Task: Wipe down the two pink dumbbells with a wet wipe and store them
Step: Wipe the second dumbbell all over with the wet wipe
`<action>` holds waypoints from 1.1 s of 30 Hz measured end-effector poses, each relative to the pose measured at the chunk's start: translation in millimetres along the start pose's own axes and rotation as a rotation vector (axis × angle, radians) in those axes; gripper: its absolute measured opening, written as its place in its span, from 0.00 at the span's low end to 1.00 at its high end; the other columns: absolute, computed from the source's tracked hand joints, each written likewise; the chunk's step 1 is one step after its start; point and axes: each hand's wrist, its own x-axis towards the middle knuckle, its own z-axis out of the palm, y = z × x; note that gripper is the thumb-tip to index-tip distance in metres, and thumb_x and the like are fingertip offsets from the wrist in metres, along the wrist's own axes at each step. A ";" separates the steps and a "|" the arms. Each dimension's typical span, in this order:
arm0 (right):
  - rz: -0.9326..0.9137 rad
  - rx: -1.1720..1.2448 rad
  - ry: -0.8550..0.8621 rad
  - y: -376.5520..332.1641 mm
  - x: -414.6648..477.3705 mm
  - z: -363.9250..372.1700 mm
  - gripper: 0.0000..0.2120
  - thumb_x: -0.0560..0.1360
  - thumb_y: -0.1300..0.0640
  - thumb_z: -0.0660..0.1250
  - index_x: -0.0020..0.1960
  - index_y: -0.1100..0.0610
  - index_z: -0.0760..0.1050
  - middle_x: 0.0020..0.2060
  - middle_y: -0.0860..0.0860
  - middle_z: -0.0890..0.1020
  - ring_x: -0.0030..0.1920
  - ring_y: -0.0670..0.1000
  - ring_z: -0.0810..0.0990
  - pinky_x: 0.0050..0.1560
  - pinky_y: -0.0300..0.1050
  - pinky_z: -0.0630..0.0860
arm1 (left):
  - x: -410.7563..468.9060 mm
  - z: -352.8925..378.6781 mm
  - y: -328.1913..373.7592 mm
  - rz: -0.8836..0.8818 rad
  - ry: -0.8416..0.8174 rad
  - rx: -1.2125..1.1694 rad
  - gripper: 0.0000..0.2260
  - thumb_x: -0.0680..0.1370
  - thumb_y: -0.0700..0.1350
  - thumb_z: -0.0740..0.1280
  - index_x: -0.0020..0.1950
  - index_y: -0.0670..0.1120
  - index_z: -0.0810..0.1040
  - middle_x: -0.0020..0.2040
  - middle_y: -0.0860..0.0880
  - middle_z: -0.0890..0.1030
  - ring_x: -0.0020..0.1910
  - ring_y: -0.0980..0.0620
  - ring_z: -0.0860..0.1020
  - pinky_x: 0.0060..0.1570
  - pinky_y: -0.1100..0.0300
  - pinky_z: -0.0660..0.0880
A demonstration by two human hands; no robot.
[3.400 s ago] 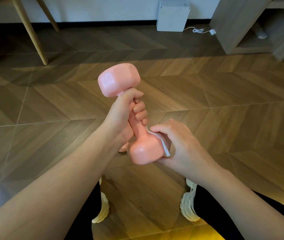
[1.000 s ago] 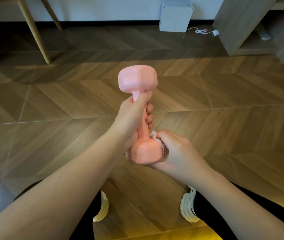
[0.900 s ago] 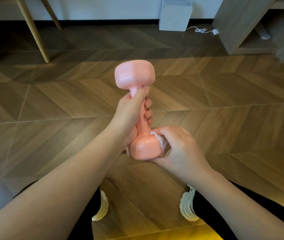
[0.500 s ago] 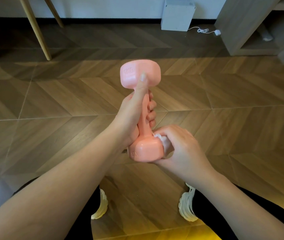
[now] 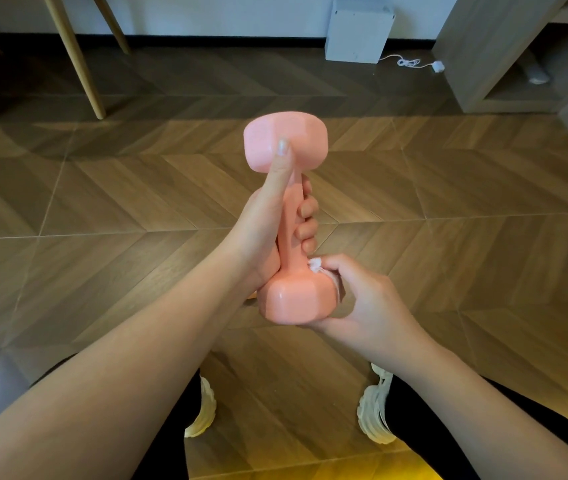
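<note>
One pink dumbbell [image 5: 294, 299] stands nearly upright in front of me, above the wooden floor. My left hand [image 5: 268, 220] grips its handle, fingers wrapped round it, and the thumb lies up against the upper head. My right hand [image 5: 355, 299] holds a crumpled white wet wipe [image 5: 317, 266] against the right side of the lower head, and cups that head from the right and below. Only a small part of the wipe shows between my fingers and the dumbbell. No second dumbbell is in view.
Herringbone wood floor [image 5: 448, 188] lies all around. Wooden chair legs [image 5: 78, 64] stand at the far left, a white box [image 5: 357, 31] with a cable against the wall, and a low wooden shelf unit [image 5: 504, 53] at the far right. My two shoes [image 5: 376, 410] are below my hands.
The dumbbell has turned in my left hand and my thumb has moved up onto the upper head. My right hand has worked the wipe round the lower head, bunching it near the handle.
</note>
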 end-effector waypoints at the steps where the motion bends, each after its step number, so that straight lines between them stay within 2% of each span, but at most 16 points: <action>1: 0.003 0.018 -0.052 0.1 2.5 -0.1 0.26 0.64 0.46 0.80 0.57 0.42 0.72 0.49 0.34 0.77 0.52 0.34 0.75 0.49 0.26 0.68 | -0.3 -0.7 -0.4 0.004 -0.021 -0.004 0.28 0.66 0.73 0.62 0.42 0.48 0.69 0.29 0.52 0.66 0.24 0.55 0.62 0.25 0.62 0.64; 3: -0.026 0.009 -0.113 0.7 6.0 -1.0 0.26 0.65 0.47 0.80 0.58 0.47 0.73 0.50 0.36 0.77 0.53 0.38 0.75 0.50 0.29 0.69 | -0.1 -1.5 -0.7 0.003 -0.080 -0.010 0.29 0.65 0.73 0.62 0.42 0.47 0.69 0.29 0.52 0.66 0.24 0.55 0.62 0.24 0.62 0.64; 6: -0.130 -0.173 0.052 1.8 2.7 -1.6 0.26 0.63 0.41 0.79 0.53 0.54 0.77 0.47 0.42 0.79 0.46 0.41 0.75 0.48 0.39 0.72 | 0.3 -2.1 0.4 -0.018 -0.138 -0.032 0.29 0.67 0.74 0.60 0.42 0.47 0.68 0.29 0.52 0.66 0.23 0.55 0.62 0.24 0.62 0.64; 8: -0.151 -0.155 0.104 3.2 0.0 -0.7 0.26 0.64 0.40 0.78 0.53 0.54 0.77 0.45 0.41 0.77 0.45 0.37 0.73 0.46 0.35 0.70 | 1.8 -3.6 1.3 -0.025 -0.149 -0.054 0.29 0.69 0.74 0.59 0.41 0.47 0.69 0.29 0.52 0.66 0.23 0.55 0.63 0.24 0.62 0.65; 9: -0.136 -0.123 0.070 3.9 0.6 -0.2 0.25 0.64 0.42 0.78 0.54 0.54 0.76 0.46 0.41 0.77 0.46 0.38 0.73 0.46 0.34 0.69 | 1.9 -3.8 1.4 -0.024 -0.148 -0.057 0.30 0.68 0.75 0.60 0.41 0.47 0.69 0.29 0.52 0.66 0.23 0.55 0.63 0.24 0.62 0.65; 11: -0.119 -0.117 -0.018 5.2 2.9 2.0 0.24 0.65 0.49 0.79 0.55 0.55 0.75 0.48 0.44 0.78 0.49 0.45 0.76 0.47 0.40 0.71 | 2.3 -3.1 -0.1 -0.013 -0.158 -0.042 0.30 0.66 0.75 0.61 0.41 0.47 0.70 0.29 0.52 0.67 0.23 0.54 0.63 0.24 0.62 0.65; 13: -0.134 -0.171 0.017 6.6 3.0 3.9 0.22 0.64 0.54 0.80 0.53 0.58 0.76 0.47 0.49 0.80 0.48 0.50 0.77 0.45 0.45 0.72 | 2.8 -0.6 -0.3 0.005 -0.178 -0.010 0.29 0.66 0.74 0.61 0.41 0.48 0.73 0.30 0.50 0.70 0.24 0.53 0.65 0.26 0.61 0.66; 16: -0.147 -0.227 0.174 6.3 1.9 0.4 0.21 0.63 0.58 0.81 0.52 0.59 0.78 0.46 0.49 0.81 0.44 0.49 0.76 0.43 0.46 0.74 | 7.2 1.6 5.6 0.069 -0.076 0.106 0.30 0.68 0.75 0.58 0.43 0.48 0.76 0.36 0.47 0.77 0.29 0.50 0.72 0.35 0.56 0.73; 18: -0.180 -0.306 0.232 6.7 3.6 -2.5 0.20 0.62 0.61 0.81 0.51 0.60 0.78 0.46 0.48 0.81 0.46 0.48 0.76 0.46 0.46 0.73 | 9.6 -0.3 10.7 0.062 0.044 0.183 0.32 0.69 0.74 0.57 0.44 0.45 0.76 0.36 0.48 0.76 0.33 0.50 0.74 0.44 0.51 0.74; 20: -0.195 -0.370 0.237 5.8 5.2 -2.6 0.20 0.61 0.63 0.81 0.50 0.61 0.79 0.47 0.48 0.81 0.48 0.48 0.76 0.47 0.47 0.72 | 9.4 -1.5 11.4 0.035 0.119 0.196 0.33 0.70 0.74 0.57 0.47 0.44 0.77 0.35 0.49 0.75 0.34 0.50 0.74 0.44 0.50 0.73; 22: -0.198 -0.371 0.189 4.6 6.0 -0.5 0.20 0.62 0.61 0.81 0.52 0.61 0.79 0.49 0.49 0.82 0.50 0.49 0.77 0.48 0.47 0.72 | 6.1 -0.8 9.2 0.036 0.175 0.196 0.32 0.70 0.74 0.57 0.48 0.45 0.77 0.34 0.50 0.75 0.32 0.51 0.73 0.39 0.54 0.73; 24: -0.138 -0.296 0.067 2.8 7.5 1.8 0.22 0.65 0.54 0.79 0.55 0.58 0.77 0.50 0.48 0.81 0.51 0.47 0.75 0.47 0.44 0.72 | 2.6 1.5 6.6 0.041 0.189 0.173 0.33 0.71 0.75 0.56 0.48 0.46 0.77 0.33 0.50 0.74 0.30 0.51 0.71 0.35 0.57 0.71; 27: -0.045 -0.234 -0.080 1.0 11.4 4.3 0.22 0.67 0.46 0.77 0.56 0.53 0.75 0.49 0.45 0.79 0.50 0.46 0.75 0.49 0.48 0.75 | 0.2 3.8 3.7 0.063 0.105 0.142 0.34 0.73 0.75 0.52 0.45 0.45 0.75 0.33 0.49 0.73 0.28 0.52 0.69 0.30 0.59 0.68; 29: -0.088 -0.290 0.020 0.6 9.7 5.7 0.21 0.66 0.46 0.78 0.53 0.54 0.77 0.46 0.46 0.80 0.48 0.47 0.76 0.48 0.50 0.74 | -0.3 5.0 3.4 0.078 0.093 0.138 0.35 0.74 0.75 0.50 0.42 0.44 0.75 0.34 0.49 0.74 0.28 0.52 0.70 0.29 0.59 0.69; 31: -0.147 -0.307 0.165 -1.3 6.7 6.4 0.21 0.65 0.44 0.77 0.50 0.57 0.78 0.45 0.47 0.81 0.46 0.48 0.77 0.47 0.46 0.73 | 0.6 4.7 6.0 0.084 0.109 0.086 0.36 0.74 0.75 0.49 0.39 0.44 0.76 0.33 0.48 0.75 0.28 0.52 0.73 0.29 0.59 0.72; 33: -0.188 -0.294 0.221 -1.6 4.7 7.6 0.22 0.65 0.43 0.76 0.49 0.58 0.78 0.46 0.48 0.81 0.48 0.48 0.77 0.46 0.43 0.72 | 1.9 3.4 9.0 0.084 0.118 0.027 0.37 0.75 0.76 0.47 0.38 0.44 0.77 0.32 0.48 0.75 0.27 0.51 0.73 0.28 0.60 0.72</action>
